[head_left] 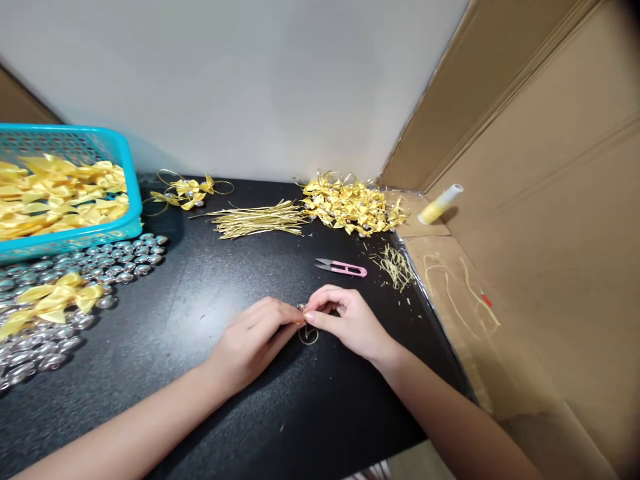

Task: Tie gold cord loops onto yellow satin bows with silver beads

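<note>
My left hand (253, 343) and my right hand (345, 320) meet at the middle of the black table (200, 400). Both pinch a small piece with a silver bead and a gold cord loop (308, 333) that hangs below the fingertips. Each hand's fingers are closed on it. Pink thread snips (343, 268) lie just beyond my right hand.
A blue basket (131, 193) of yellow ribbon bows stands far left, with silver beads (60, 313) and loose bows in front. Gold cord pieces (257, 219) and a pile of finished bows (353, 207) lie at the back. Cardboard walls and a yellow tube (440, 203) are right.
</note>
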Demonstrator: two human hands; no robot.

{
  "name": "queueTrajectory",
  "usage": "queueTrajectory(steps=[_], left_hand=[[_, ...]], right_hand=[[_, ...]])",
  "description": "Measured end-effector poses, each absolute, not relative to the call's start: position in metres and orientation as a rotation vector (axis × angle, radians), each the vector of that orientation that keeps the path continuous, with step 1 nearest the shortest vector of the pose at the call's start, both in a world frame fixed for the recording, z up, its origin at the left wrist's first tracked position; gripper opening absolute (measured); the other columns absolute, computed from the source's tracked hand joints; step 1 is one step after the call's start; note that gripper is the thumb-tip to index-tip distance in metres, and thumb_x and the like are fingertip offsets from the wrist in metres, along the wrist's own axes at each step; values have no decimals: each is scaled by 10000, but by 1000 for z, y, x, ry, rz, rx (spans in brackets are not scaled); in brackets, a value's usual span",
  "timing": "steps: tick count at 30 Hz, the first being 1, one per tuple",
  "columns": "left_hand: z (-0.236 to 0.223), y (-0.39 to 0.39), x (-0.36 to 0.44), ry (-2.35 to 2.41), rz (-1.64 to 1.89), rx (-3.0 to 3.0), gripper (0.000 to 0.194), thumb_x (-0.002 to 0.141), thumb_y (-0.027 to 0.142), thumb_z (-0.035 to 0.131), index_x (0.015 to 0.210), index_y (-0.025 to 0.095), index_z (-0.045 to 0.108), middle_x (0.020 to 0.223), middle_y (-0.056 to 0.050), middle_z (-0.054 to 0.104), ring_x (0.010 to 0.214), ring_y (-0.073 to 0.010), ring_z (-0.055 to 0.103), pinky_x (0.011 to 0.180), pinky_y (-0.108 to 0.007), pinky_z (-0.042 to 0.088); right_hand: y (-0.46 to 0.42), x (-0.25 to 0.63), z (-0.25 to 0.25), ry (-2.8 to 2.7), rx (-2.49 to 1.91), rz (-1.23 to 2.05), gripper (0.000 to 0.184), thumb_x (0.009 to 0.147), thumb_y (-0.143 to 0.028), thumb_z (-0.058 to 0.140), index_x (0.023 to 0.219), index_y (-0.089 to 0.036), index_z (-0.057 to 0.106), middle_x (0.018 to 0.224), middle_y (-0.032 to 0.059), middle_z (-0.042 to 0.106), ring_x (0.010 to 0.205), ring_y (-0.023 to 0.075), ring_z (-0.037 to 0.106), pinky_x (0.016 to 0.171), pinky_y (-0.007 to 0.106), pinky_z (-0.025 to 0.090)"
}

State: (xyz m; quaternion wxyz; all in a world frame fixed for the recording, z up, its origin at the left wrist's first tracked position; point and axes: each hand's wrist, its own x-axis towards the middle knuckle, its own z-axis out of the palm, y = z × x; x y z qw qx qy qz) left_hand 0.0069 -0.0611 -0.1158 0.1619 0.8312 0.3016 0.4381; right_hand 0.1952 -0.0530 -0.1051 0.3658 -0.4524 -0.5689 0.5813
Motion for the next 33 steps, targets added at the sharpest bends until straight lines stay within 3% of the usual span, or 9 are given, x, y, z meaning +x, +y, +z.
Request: queueTrajectory(steps=[6, 13, 19, 33], left_hand=[[-114, -63, 7, 895, 1097, 2264, 124, 845, 88, 598, 870, 197, 652, 794, -34, 735, 731, -144, 683, 683, -242, 541], [-110, -60, 7, 1021, 860, 2003, 116, 876, 213, 577, 812, 189, 670, 779, -35, 729, 706, -149, 678, 671, -243, 514], [-115, -57, 7, 1129, 794, 1731, 172, 861, 326, 605, 855, 180, 696, 802, -42, 730, 716, -170, 671, 676, -263, 507], [-119, -53, 7, 1110, 782, 1494, 216, 886, 385, 573, 881, 179, 641, 796, -31, 703, 720, -159, 640, 653, -255, 491]], right_hand=[[-52, 192, -106, -1250, -1119, 1507, 123, 743, -276, 702, 701, -182, 635, 798, 2, 595, 769, 132, 548, 745, 278, 447], [-42, 203, -100, -782, -1064, 1563, 317, 689, -440, 777, 723, -174, 607, 730, -19, 630, 542, 57, 502, 481, 176, 387], [-41, 206, -100, -636, -1039, 1760, 340, 537, -293, 890, 771, -168, 677, 748, -19, 699, 681, 77, 668, 638, 161, 528], [-39, 213, -104, -761, -927, 1657, 294, 616, -392, 849, 761, -224, 655, 705, -71, 685, 603, 55, 650, 603, 160, 556]])
